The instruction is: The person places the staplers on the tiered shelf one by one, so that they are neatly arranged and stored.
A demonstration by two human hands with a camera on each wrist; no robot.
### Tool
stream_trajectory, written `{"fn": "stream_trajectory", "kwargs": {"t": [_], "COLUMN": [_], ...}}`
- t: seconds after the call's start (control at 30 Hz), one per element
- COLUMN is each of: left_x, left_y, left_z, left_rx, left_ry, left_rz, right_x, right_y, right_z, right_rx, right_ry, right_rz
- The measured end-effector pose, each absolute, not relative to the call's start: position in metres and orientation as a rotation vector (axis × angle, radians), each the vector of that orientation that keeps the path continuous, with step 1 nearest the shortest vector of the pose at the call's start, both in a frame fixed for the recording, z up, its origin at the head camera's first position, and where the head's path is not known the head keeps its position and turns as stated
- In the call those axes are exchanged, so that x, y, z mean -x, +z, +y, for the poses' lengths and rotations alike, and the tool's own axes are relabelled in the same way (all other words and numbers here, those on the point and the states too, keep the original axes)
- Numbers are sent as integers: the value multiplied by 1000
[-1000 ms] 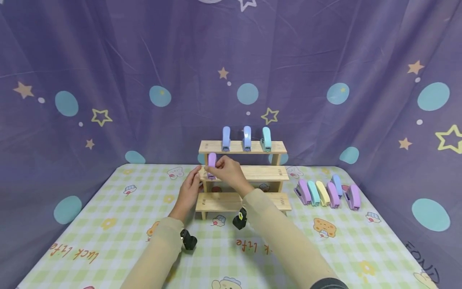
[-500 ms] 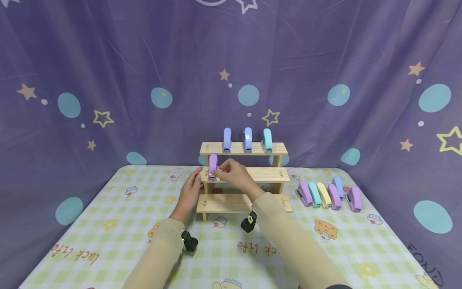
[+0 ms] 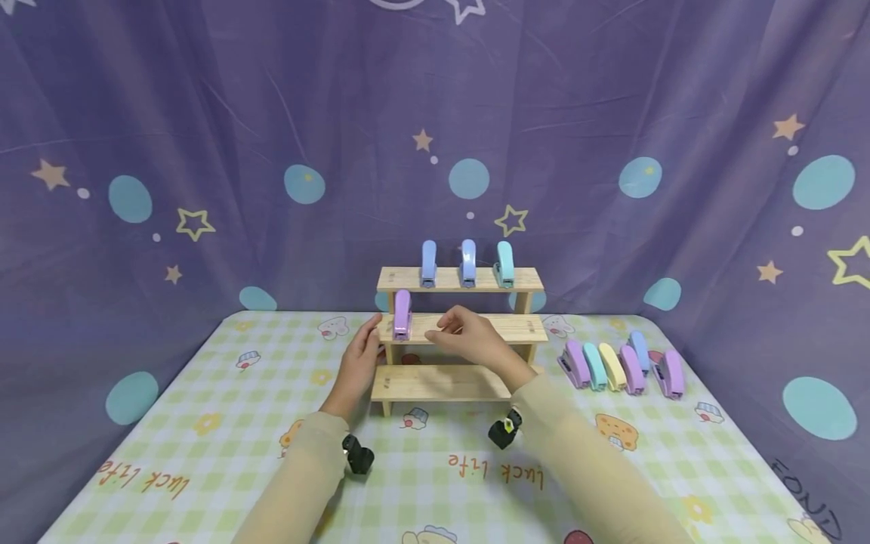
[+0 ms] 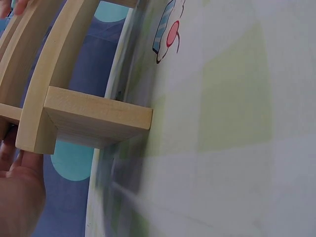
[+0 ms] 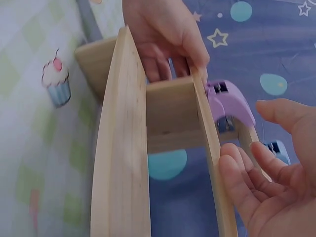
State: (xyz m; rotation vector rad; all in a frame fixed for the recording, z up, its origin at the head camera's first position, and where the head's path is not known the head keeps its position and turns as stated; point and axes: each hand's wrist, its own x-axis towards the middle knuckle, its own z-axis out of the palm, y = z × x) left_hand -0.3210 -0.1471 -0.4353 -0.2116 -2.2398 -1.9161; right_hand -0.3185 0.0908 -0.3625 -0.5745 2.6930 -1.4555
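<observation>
A purple stapler (image 3: 402,314) stands at the left end of the middle tier of a wooden three-tier shelf (image 3: 435,384). My right hand (image 3: 469,336) hovers over that tier to the stapler's right, fingers loosely bent and holding nothing. In the right wrist view a gap shows between the thumb (image 5: 284,111) and the purple stapler (image 5: 231,102). My left hand (image 3: 356,361) rests against the shelf's left end, its fingers at the middle tier's edge and partly hidden behind the wood. Two blue staplers (image 3: 428,264) and a teal stapler (image 3: 504,264) stand on the top tier.
To the shelf's right, a group of staplers lies on the checked tablecloth (image 3: 204,378): purple ones (image 3: 671,374), a teal one (image 3: 593,367), a yellow one (image 3: 612,368) and a blue one (image 3: 639,350). A purple patterned curtain (image 3: 381,91) hangs behind the table.
My right hand has let go of the purple stapler and drawn away to the right. The stapler stays on the middle tier; my left hand keeps its place.
</observation>
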Motion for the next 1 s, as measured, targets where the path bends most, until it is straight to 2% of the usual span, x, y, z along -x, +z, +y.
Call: {"fn": "stream_trajectory", "kwargs": {"t": [1.0], "left_x": [322], "left_y": [-437], "left_z": [-149], "left_rx": [210], "left_ry": [-1932], "left_rz": [-2242], "right_x": [293], "right_y": [-372], "right_z": [238], "right_rx": [364], "right_ry": [-1428], "right_rz": [2839]}}
